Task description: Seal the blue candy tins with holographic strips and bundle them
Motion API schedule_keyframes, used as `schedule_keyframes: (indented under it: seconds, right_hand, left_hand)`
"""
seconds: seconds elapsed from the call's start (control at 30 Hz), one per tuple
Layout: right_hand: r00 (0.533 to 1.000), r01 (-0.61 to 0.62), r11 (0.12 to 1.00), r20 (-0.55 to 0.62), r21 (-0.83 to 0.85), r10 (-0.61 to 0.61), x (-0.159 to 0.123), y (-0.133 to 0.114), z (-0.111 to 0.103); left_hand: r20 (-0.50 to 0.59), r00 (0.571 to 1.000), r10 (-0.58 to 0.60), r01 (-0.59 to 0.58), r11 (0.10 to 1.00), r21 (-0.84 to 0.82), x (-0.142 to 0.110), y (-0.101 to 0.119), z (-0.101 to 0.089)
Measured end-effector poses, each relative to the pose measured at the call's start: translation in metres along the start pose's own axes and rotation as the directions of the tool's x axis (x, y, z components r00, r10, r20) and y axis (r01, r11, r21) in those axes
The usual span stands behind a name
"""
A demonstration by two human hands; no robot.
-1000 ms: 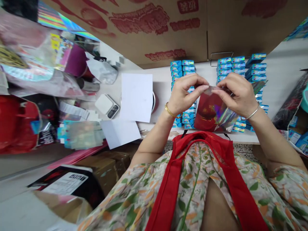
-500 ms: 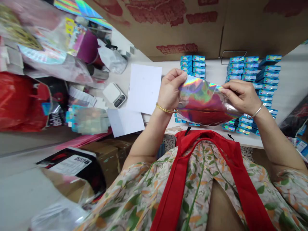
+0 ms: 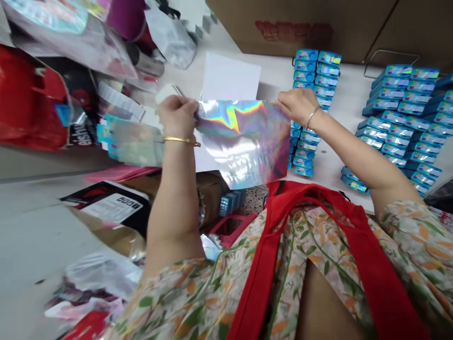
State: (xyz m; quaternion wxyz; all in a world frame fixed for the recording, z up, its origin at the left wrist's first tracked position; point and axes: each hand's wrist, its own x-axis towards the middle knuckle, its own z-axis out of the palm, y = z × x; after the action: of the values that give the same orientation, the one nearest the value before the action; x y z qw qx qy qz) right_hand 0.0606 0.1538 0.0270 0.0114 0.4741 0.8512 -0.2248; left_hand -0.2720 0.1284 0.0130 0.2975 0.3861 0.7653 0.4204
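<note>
A shiny silver holographic bag (image 3: 244, 146) is stretched between my two hands, reflecting rainbow colours. My left hand (image 3: 179, 113) is closed on its upper left corner. At the upper right corner, the fingers of my right hand (image 3: 299, 106) pinch the bag. Behind the bag a white sheet of paper (image 3: 231, 78) lies on the white table (image 3: 348, 108), partly covered. Just right of my right hand stand stacked small blue boxes (image 3: 323, 78). Whether anything is inside the bag I cannot tell.
More blue box stacks (image 3: 398, 127) fill the table's right side. A large cardboard carton (image 3: 311, 28) stands at the back. Plastic bags, including a red bag (image 3: 28, 104), crowd the left. Below the table edge sit a pink basket (image 3: 233, 229) and a black package (image 3: 113, 203).
The pinched bag has been spread wide and swung to the left, turning its silver face toward me. Both hands have moved left and further apart. The view has shifted too.
</note>
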Motion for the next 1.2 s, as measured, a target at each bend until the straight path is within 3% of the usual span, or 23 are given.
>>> schedule_keyframes:
  seconds: [0.07,0.1,0.13,0.2,0.3,0.37,0.47,0.63,0.83,0.9,1.03,1.2]
  right_hand:
    - [0.998,0.034,0.999,0.053,-0.014,-0.033,0.021,-0.008,0.010]
    - [0.996,0.054,0.999,0.071,-0.004,-0.053,0.030,-0.010,0.017]
    - [0.993,0.075,0.997,0.085,0.011,-0.076,0.038,-0.011,0.024]
    - [0.990,0.106,0.993,0.094,0.045,-0.110,0.052,-0.008,0.038]
    - [0.988,0.120,0.985,0.077,0.122,-0.130,0.066,0.008,0.057]
    - [0.985,0.149,0.957,0.048,0.248,-0.165,0.070,0.026,0.070]
    - [0.987,0.156,0.871,-0.032,0.465,-0.160,0.071,0.052,0.089]
    - [0.991,0.003,0.753,-0.104,0.659,0.087,0.071,0.065,0.109]
    - [0.950,-0.117,0.557,-0.070,0.822,0.303,0.078,0.058,0.133]
    - [0.932,-0.106,0.539,-0.105,0.835,0.347,0.082,0.057,0.142]
    - [0.919,-0.115,0.525,-0.110,0.843,0.379,0.092,0.055,0.151]
    - [0.919,-0.117,0.501,-0.098,0.858,0.382,0.103,0.054,0.153]
  left_hand:
    - [-0.067,0.983,0.168,-0.147,0.958,0.245,-0.008,-0.007,0.014]
    - [-0.024,0.963,0.268,-0.246,0.915,0.320,-0.013,-0.011,0.025]
    - [0.069,0.937,0.342,-0.345,0.880,0.325,-0.018,-0.015,0.039]
    - [0.307,0.874,0.377,-0.452,0.862,0.228,-0.023,-0.027,0.069]
    - [0.554,0.771,0.313,-0.441,0.891,0.110,-0.015,-0.053,0.112]
    - [0.591,0.747,0.303,-0.406,0.913,0.044,-0.006,-0.071,0.132]
    - [0.563,0.753,0.340,-0.344,0.933,-0.104,0.004,-0.089,0.152]
    - [0.525,0.795,0.304,-0.264,0.953,-0.152,0.010,-0.095,0.175]
    - [0.435,0.808,0.397,-0.372,0.917,-0.145,0.010,-0.094,0.189]
    - [0.442,0.783,0.436,-0.442,0.892,-0.097,0.008,-0.092,0.193]
    - [0.614,0.687,0.390,-0.529,0.847,0.055,0.008,-0.093,0.201]
    - [0.623,0.685,0.379,-0.534,0.842,0.075,0.009,-0.101,0.205]
